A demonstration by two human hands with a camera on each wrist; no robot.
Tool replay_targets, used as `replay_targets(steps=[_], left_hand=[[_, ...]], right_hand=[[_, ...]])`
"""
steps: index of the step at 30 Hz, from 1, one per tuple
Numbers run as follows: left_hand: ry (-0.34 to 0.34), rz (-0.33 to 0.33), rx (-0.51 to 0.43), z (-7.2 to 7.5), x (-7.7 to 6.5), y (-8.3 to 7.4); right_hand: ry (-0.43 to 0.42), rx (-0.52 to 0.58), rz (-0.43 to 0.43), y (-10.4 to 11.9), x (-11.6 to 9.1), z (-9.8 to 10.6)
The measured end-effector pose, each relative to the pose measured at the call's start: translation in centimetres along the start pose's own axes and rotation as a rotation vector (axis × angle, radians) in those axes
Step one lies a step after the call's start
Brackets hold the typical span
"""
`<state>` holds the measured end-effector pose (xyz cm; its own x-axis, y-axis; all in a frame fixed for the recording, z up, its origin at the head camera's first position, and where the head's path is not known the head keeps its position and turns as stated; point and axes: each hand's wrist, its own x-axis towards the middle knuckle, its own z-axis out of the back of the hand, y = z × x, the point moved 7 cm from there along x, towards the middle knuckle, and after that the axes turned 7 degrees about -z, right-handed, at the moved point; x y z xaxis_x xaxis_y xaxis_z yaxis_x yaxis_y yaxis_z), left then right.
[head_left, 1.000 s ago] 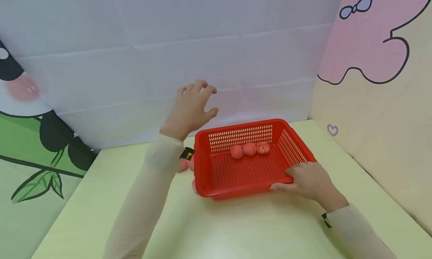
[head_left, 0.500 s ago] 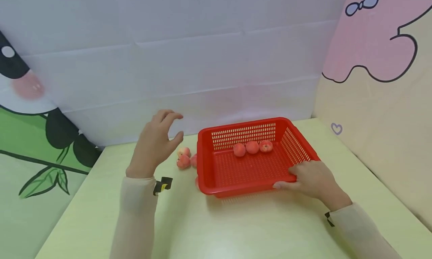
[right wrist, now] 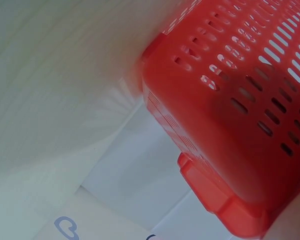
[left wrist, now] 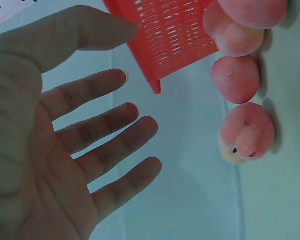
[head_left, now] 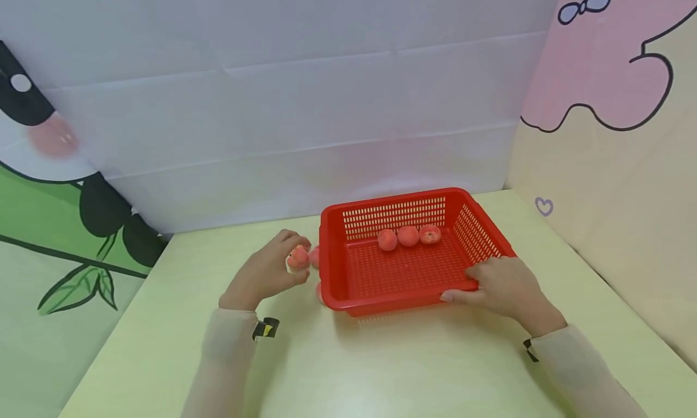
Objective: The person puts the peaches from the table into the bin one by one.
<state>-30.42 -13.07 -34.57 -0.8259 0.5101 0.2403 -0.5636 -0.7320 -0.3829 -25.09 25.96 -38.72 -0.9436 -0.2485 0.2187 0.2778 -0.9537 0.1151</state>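
Observation:
My left hand (head_left: 267, 273) is at the left of the red plastic basket (head_left: 376, 303), fingers and thumb spread on either side of a peach (head_left: 297, 257) in the head view. In the left wrist view the fingers (left wrist: 125, 130) are extended and apart from the peaches (left wrist: 235, 80), which lie in a row on the table. My right hand (head_left: 503, 291) grips the basket's near right corner, thumb outside the rim and fingers over it. Three peaches (head_left: 408, 236) sit inside, toward the basket's back wall. Another peach (head_left: 320, 293) is partly hidden by the basket's left side.
The pale yellow table (head_left: 348, 369) extends in front of the basket. A whitish cloth wall (head_left: 272, 103) rises behind it, and a cream wall (head_left: 610, 212) with a pink cartoon figure stands at the right. A cartoon-printed panel (head_left: 65, 236) borders the left.
My left hand has come down from above the basket's left back corner, first leftward, then to the peaches beside the basket. The right hand keeps its grip on the basket.

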Motion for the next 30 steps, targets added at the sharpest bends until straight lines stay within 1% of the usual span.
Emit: replay_targets(steps=[2,5,9,14,17,21,27,30], left_hand=[[0.037,0.019,-0.021,-0.9,0.0,0.3],[0.083,0.029,-0.088,-2.2,0.1,0.5],[0.124,-0.002,-0.197,-4.0,0.4,0.5],[0.152,-0.016,-0.246,-5.6,0.9,0.7],[0.158,-0.057,-0.258,-6.2,1.1,0.6],[0.159,-0.138,-0.282,-6.9,1.3,0.3],[0.176,-0.162,-0.291,-7.5,1.2,-0.1],[0.17,-0.176,-0.284,-7.6,1.2,-0.4]], right_hand=[[-0.002,0.005,0.003,-0.1,0.0,0.0],[0.0,0.005,0.008,-0.1,0.1,-0.1],[0.006,-0.003,0.007,-0.2,0.0,-0.2],[-0.006,0.003,0.008,-0.2,0.0,-0.2],[-0.006,0.0,0.01,-0.2,0.1,-0.1],[-0.003,0.002,0.01,-0.2,0.0,-0.1],[-0.002,0.007,0.01,-0.3,0.0,-0.2],[0.002,0.006,0.011,-0.2,0.1,-0.2]])
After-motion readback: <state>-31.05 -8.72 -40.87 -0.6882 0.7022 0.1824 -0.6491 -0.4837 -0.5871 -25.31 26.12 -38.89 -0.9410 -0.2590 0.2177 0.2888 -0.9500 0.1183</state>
